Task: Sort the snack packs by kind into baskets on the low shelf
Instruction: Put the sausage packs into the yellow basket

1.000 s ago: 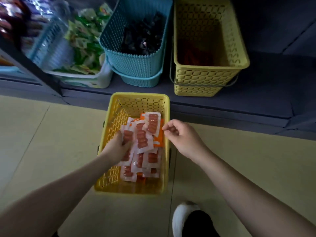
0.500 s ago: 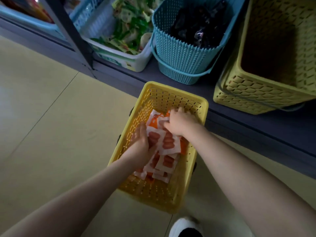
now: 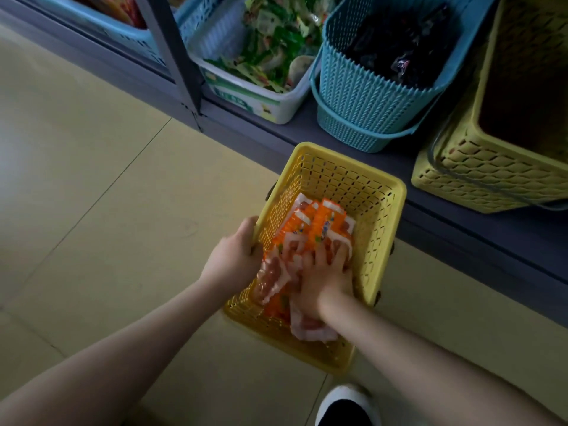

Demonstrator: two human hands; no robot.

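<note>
We see the low shelf along the top, and on it, from its left post rightward, a white tub of green packs, a blue basket of dark packs and a big yellow basket at the right edge. On the floor, just in front of the shelf lip, stands the small yellow basket with the orange-and-white snack packs piled in it.

Our left hand grips that basket's left rim, fingers curled over the edge. Our right hand lies flat on the pile, fingers spread apart and pressing, holding nothing.

The risk, as we judge it: the packs are slick and loosely stacked, so a scoop with spread fingers may shed some over the low wall onto the floor, or carry a mixed handful to the wrong basket.

Half a second ago both hands were inside among the packs; now the left has moved out to the rim and the right has flattened on top.
</note>
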